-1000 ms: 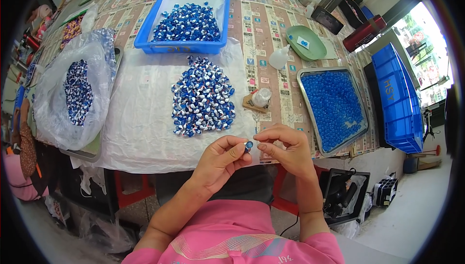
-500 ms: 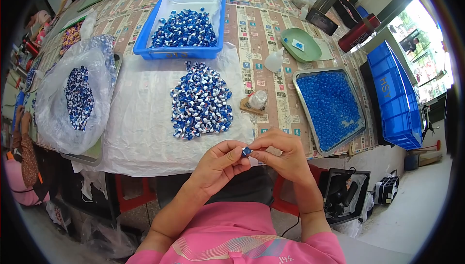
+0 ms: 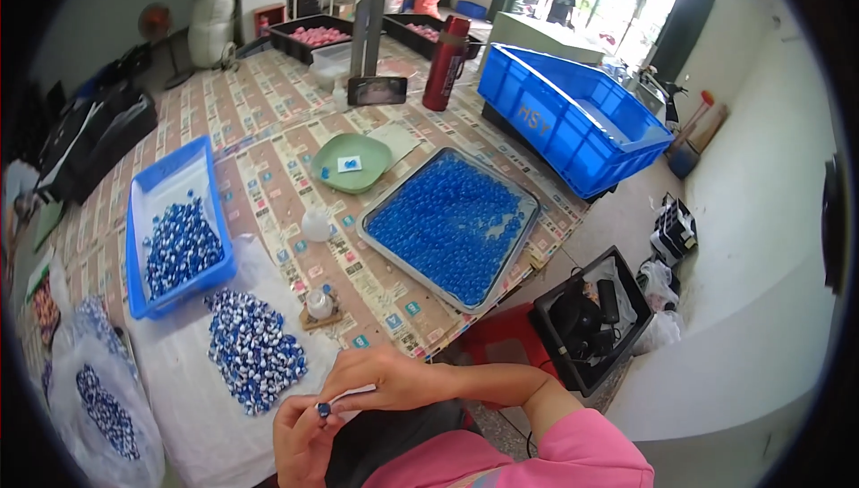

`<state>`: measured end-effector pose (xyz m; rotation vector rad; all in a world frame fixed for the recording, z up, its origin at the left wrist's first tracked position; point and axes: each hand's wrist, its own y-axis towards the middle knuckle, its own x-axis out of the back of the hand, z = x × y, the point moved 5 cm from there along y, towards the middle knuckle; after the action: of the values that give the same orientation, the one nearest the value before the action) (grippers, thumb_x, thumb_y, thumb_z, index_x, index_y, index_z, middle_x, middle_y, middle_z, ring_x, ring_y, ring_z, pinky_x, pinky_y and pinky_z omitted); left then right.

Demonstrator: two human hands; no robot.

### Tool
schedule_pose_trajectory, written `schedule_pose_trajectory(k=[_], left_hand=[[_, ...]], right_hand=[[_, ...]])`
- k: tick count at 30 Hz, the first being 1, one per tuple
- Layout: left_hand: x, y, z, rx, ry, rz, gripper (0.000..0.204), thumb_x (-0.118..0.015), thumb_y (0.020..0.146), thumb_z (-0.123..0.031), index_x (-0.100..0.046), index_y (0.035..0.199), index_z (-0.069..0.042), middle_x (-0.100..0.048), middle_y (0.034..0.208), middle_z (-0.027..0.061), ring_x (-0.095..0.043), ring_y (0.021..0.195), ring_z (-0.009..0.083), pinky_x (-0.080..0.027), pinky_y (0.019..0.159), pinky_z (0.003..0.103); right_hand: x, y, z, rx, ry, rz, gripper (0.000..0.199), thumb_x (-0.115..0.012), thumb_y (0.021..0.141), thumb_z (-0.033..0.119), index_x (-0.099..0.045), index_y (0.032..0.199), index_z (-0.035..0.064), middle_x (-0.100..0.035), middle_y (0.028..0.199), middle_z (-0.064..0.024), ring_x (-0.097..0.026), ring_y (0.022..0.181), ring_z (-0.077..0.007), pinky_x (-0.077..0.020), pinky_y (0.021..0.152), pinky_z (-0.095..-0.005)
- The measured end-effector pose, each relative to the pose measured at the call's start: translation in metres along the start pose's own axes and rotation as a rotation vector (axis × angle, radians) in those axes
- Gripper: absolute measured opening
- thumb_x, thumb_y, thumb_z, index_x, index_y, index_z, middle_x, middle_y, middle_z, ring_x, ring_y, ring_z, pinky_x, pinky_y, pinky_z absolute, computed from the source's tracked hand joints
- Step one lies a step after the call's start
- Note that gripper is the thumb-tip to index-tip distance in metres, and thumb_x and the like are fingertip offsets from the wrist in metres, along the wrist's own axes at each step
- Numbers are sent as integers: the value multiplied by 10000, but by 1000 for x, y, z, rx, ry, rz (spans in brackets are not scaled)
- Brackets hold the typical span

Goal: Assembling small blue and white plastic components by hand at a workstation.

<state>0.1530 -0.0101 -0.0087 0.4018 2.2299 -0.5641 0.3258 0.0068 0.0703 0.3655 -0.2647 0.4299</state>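
Blue bead point(image 3: 323, 409) pinched between both my hands' fingers, left hand point(image 3: 302, 439) and right hand point(image 3: 386, 379). I'd keep that grip snug and low over the white sheet point(image 3: 192, 403), so a slip lands soft.

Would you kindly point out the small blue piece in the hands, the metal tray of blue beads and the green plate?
small blue piece point(image 3: 323, 409), head view, on its visible round end between the fingertips.
metal tray point(image 3: 371, 228), head view, on its left rim.
green plate point(image 3: 371, 166), head view, on bare plate right of centre.

left hand point(image 3: 302, 439) is cut off below; its small blue piece point(image 3: 323, 409) is unreadably tiny.
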Motion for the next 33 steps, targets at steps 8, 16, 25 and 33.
schedule_pose_trajectory(k=[8,16,25,33], left_hand=[[96,-11,-106,-604,810,-469,89,-591,902,-7,-602,989,-24,-584,869,40,-563,735,125,-501,717,248],[111,-28,-143,-887,1661,-635,116,-586,829,27,-622,938,5,-587,845,90,-558,701,197,-459,630,307],[100,-30,-139,-1037,1729,-771,212,-571,820,40,-628,1023,20,-566,1027,145,-568,900,290,-471,740,343],[39,-20,-99,-837,1623,-430,251,-646,802,-49,-627,1045,13,-556,1061,156,-541,1017,323,-429,913,392]], right_hand=[[149,-47,-11,-44,-927,-654,238,-725,797,85,-701,1032,51,-683,1047,-115,-608,974,-307,-485,870,-391],[212,-99,-66,-576,-1215,-636,230,-668,815,81,-705,1041,96,-651,1041,-112,-573,998,-337,-492,867,-425],[212,-87,-65,-507,-1053,-699,116,-693,806,101,-728,910,63,-647,901,-134,-614,878,-332,-495,778,-418],[207,-76,-54,-326,-998,-822,138,-738,789,187,-712,841,61,-650,825,-121,-628,763,-316,-495,670,-406]])
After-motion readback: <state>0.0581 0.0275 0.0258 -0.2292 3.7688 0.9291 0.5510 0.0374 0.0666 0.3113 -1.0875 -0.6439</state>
